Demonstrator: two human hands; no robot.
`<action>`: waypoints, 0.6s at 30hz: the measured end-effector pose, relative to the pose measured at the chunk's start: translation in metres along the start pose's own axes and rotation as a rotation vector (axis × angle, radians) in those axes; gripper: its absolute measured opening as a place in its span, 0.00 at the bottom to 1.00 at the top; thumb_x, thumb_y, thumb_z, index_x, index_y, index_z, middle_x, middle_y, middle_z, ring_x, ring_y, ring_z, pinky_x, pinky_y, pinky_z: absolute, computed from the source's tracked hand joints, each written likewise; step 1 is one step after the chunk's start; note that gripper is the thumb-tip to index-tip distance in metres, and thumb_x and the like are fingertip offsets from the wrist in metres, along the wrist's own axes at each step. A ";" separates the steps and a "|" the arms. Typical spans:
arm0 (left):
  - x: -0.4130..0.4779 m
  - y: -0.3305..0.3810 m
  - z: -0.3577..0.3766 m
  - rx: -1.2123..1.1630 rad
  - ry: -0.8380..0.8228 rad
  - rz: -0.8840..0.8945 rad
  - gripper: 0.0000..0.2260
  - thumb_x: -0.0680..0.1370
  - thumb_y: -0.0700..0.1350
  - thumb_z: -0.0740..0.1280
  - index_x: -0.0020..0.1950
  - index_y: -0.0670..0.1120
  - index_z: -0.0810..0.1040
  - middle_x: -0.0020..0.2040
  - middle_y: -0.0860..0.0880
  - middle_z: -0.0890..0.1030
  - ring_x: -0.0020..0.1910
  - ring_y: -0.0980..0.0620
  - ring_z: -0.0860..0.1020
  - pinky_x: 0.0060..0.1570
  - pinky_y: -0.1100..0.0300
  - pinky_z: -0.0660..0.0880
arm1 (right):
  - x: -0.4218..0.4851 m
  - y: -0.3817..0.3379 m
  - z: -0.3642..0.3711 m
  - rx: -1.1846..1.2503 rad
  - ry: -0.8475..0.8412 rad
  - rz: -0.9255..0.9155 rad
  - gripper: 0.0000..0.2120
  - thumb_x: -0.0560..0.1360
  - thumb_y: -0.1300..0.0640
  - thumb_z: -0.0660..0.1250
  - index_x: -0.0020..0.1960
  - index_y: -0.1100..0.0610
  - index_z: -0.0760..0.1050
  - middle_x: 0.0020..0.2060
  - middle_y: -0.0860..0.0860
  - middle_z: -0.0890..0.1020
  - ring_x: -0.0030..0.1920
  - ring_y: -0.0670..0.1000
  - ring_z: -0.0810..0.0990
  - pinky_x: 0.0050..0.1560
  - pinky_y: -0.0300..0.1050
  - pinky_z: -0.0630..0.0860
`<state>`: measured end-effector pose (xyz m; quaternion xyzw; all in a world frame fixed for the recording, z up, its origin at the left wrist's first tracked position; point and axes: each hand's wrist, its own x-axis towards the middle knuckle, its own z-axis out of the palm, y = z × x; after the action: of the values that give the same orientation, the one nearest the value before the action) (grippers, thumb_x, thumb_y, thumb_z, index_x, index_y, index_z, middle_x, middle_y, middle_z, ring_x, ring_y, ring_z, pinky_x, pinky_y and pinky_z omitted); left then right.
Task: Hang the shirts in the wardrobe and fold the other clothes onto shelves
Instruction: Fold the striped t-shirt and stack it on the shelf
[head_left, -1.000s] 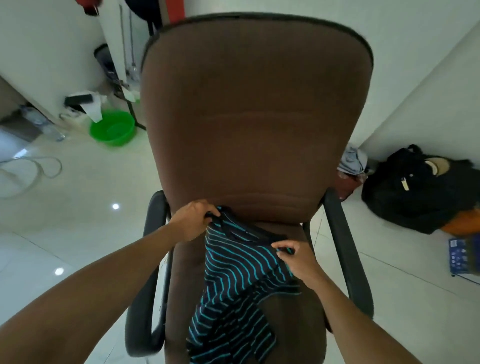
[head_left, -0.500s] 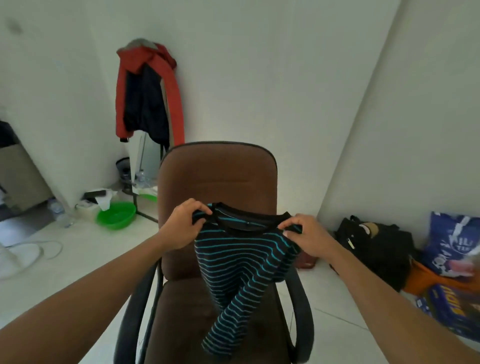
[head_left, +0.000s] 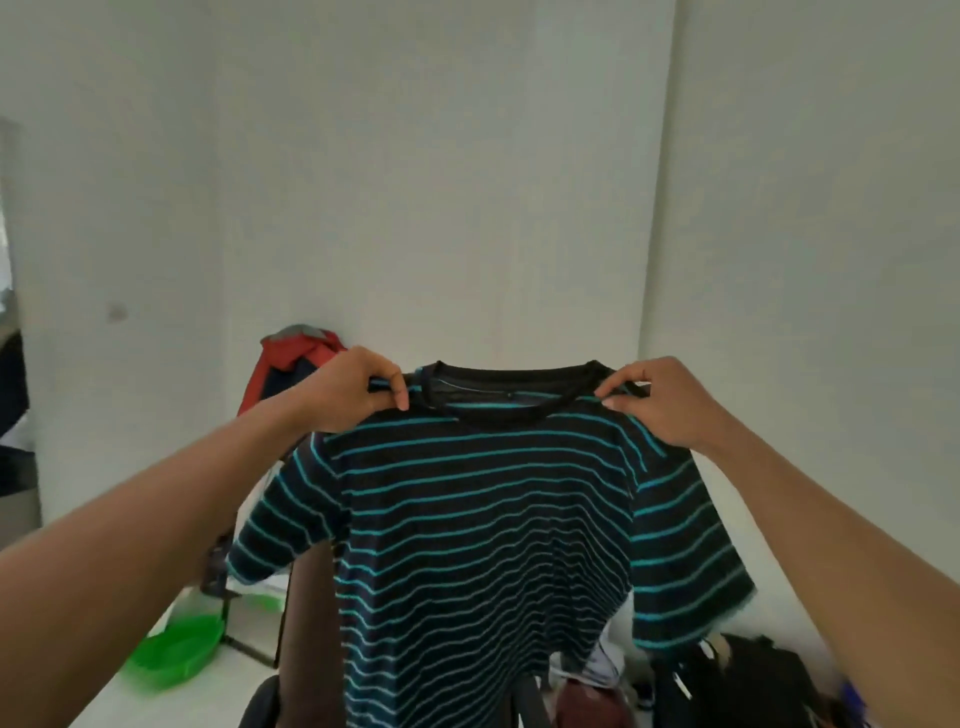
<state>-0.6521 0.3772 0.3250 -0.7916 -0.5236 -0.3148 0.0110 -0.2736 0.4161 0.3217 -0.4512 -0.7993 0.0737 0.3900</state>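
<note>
A black T-shirt with teal stripes (head_left: 483, 545) hangs spread out in front of me, held up by its shoulders. My left hand (head_left: 353, 392) pinches the left shoulder seam beside the black collar. My right hand (head_left: 657, 400) pinches the right shoulder in the same way. Both short sleeves hang free, and the hem drops out of view at the bottom edge. The shirt hides most of the brown chair (head_left: 309, 623) behind it.
A red and dark jacket (head_left: 283, 364) hangs against the white wall behind my left hand. A green basin (head_left: 174, 652) sits on the pale floor at lower left. Black bags (head_left: 748, 675) lie on the floor at lower right.
Both hands have lifted the striped shirt off the chair seat up to chest height and moved apart, so it now hangs flat and open. The view has tilted up.
</note>
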 end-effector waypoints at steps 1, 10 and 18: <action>0.001 0.009 -0.012 -0.018 0.015 0.017 0.07 0.78 0.41 0.71 0.43 0.50 0.85 0.44 0.57 0.82 0.43 0.64 0.79 0.46 0.70 0.75 | 0.001 -0.009 -0.011 0.004 0.025 -0.008 0.08 0.75 0.61 0.73 0.47 0.48 0.84 0.45 0.38 0.81 0.47 0.34 0.76 0.51 0.28 0.67; -0.005 0.058 -0.073 -0.183 0.151 0.091 0.10 0.76 0.43 0.73 0.53 0.56 0.85 0.54 0.56 0.81 0.53 0.58 0.78 0.55 0.62 0.75 | -0.011 -0.058 -0.073 0.052 0.085 -0.044 0.15 0.74 0.60 0.75 0.58 0.47 0.81 0.55 0.42 0.79 0.52 0.42 0.80 0.52 0.37 0.78; -0.023 0.077 -0.115 -0.147 0.156 0.115 0.09 0.77 0.39 0.72 0.43 0.52 0.87 0.49 0.51 0.82 0.51 0.53 0.79 0.54 0.59 0.77 | -0.022 -0.089 -0.103 0.061 0.086 -0.110 0.15 0.77 0.68 0.68 0.41 0.51 0.87 0.47 0.47 0.85 0.50 0.48 0.81 0.62 0.49 0.77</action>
<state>-0.6490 0.2832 0.4291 -0.7921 -0.4505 -0.4116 0.0118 -0.2549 0.3227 0.4218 -0.3973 -0.8027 0.0572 0.4411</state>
